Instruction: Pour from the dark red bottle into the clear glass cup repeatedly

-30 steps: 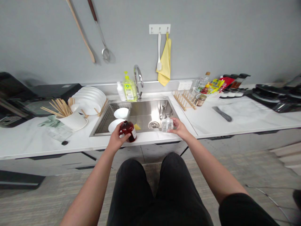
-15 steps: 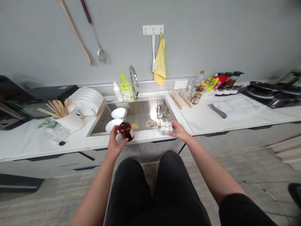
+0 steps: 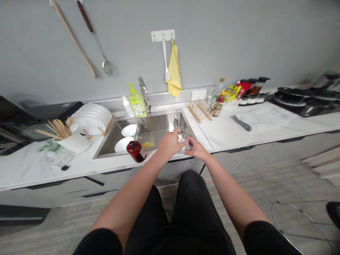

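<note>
The right hand point(image 3: 196, 148) grips a clear container point(image 3: 186, 146) at the front of the worktop point(image 3: 225, 136), and the left hand point(image 3: 170, 142) arches over its top, fingers bunched; whether they pinch anything cannot be told. Left of both hands, apart from them, an uncapped reddish-brown bottle point(image 3: 136, 151) stands upright, and beyond them lies the sink point(image 3: 159, 123).

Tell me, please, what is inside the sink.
Two white bowls sit in the sink, with a yellow item nearby. The left hand hides part of the sink floor; what lies there cannot be seen.
</note>
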Demonstrator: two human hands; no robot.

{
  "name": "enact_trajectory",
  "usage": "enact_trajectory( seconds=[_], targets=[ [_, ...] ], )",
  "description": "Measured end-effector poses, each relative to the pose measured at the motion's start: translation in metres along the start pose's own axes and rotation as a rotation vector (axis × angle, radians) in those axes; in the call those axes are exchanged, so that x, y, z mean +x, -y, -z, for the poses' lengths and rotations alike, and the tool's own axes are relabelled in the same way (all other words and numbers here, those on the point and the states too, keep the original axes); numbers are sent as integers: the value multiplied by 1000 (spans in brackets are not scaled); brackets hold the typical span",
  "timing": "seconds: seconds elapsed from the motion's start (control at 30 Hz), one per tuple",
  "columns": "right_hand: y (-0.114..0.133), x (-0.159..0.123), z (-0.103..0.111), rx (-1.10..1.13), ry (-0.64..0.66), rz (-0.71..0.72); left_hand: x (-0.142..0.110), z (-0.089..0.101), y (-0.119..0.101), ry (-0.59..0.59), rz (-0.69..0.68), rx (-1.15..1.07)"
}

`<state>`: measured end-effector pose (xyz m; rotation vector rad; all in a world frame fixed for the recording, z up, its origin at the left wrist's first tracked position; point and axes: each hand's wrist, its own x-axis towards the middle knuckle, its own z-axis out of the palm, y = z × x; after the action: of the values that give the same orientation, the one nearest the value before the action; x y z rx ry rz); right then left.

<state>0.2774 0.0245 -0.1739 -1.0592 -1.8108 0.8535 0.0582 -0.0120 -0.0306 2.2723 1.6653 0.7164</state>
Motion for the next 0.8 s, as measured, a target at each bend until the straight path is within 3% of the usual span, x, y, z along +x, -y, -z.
enact_trajectory(
  seconds=[0.17,0.43,0.63,0.8],
  targets=[
    [0,0,3,-20,10,-4,9,-11,-8,71,24,121],
    [-1,1,4,-35,5,-33,21,-12,-11,163,-103,250],
    [-4,4,7,-10,24,-36,28,-11,2,210,-244,194],
    [-4,5,3,91,8,-28,26,-11,7,176,-226,92]
  ],
)
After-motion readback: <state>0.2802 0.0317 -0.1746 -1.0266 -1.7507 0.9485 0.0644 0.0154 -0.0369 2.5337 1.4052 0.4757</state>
